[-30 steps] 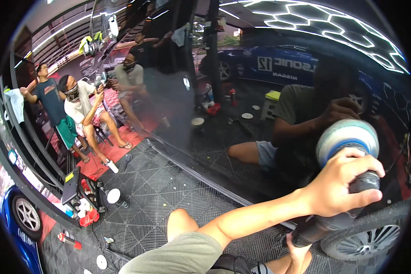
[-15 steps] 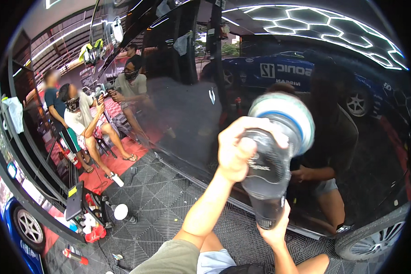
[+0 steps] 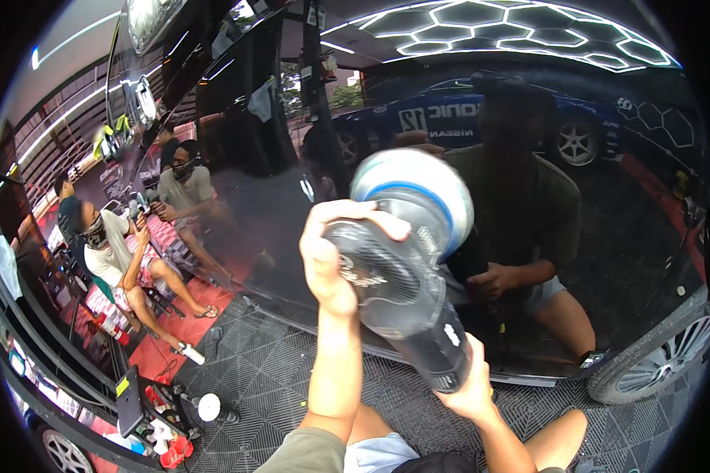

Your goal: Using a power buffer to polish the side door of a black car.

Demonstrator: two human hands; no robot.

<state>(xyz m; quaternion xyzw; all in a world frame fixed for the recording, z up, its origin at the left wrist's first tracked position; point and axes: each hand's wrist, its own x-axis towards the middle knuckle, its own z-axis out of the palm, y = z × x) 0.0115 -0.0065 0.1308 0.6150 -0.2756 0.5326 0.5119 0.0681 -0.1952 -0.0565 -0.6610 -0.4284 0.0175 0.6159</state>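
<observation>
A black cordless car polisher [image 3: 390, 276] with a pale round pad [image 3: 418, 177] and a blue ring is held in both my hands. My left hand [image 3: 331, 256] wraps over its head, fingers curled across the top. Around the lower end of the handle, my right hand [image 3: 469, 382] is closed. The pad faces the glossy black car door [image 3: 284, 260] and appears to be against it, though the pad's contact side is hidden. My own arms and legs mirror in the dark paint.
A car wheel [image 3: 659, 355] stands at the right. On the left, a seated person [image 3: 114, 252] holds a tool to the same car, with another person behind. A small black cart [image 3: 138, 406] with bottles and a second polisher [image 3: 210, 407] sit on the grey tiled floor [image 3: 268, 355].
The polisher, with both hands on it, has shifted left across the door. The view has turned somewhat to the right, and the handle now slants more.
</observation>
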